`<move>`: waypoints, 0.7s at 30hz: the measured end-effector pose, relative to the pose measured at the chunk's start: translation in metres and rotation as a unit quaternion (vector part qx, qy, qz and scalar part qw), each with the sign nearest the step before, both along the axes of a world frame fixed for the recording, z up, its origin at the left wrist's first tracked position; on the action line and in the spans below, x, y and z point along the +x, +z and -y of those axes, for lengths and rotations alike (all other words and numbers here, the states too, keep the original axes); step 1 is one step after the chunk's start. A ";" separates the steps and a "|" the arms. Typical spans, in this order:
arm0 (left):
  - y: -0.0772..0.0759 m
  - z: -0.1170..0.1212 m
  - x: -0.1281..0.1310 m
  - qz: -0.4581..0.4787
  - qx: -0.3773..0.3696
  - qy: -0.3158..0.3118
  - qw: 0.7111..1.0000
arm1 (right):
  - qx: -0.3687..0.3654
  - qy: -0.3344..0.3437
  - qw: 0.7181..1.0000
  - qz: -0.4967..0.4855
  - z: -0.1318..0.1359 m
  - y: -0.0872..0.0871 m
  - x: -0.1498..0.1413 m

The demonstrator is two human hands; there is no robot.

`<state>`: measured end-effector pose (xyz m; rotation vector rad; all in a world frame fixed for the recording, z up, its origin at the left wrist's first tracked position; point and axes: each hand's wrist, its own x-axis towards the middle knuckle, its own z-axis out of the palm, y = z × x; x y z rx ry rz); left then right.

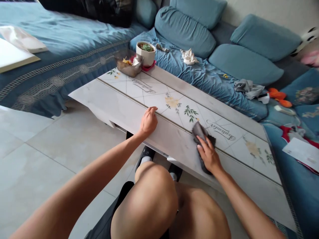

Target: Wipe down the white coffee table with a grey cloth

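Note:
My right hand point(209, 154) lies flat, fingers stretched out, pressing a dark grey cloth point(199, 131) onto the low white table point(119, 103) printed with leaves and script. My left hand point(149, 121) rests further left on the tabletop with fingers curled and nothing visible in it. My bare knees are below the table's near edge.
At the table's far end stand a clear container point(128, 64) with small items and a white pot point(146, 53) with a succulent. A blue sofa point(206, 76) with cushions, crumpled tissues and orange items runs behind. A pale tiled floor point(37, 149) spreads to the left.

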<state>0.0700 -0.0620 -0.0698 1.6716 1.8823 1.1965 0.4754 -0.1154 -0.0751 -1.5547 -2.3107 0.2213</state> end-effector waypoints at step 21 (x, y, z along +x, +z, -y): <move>-0.006 -0.012 -0.003 0.081 0.086 0.113 0.987 | -0.032 0.146 0.988 0.035 -0.106 0.020 -0.322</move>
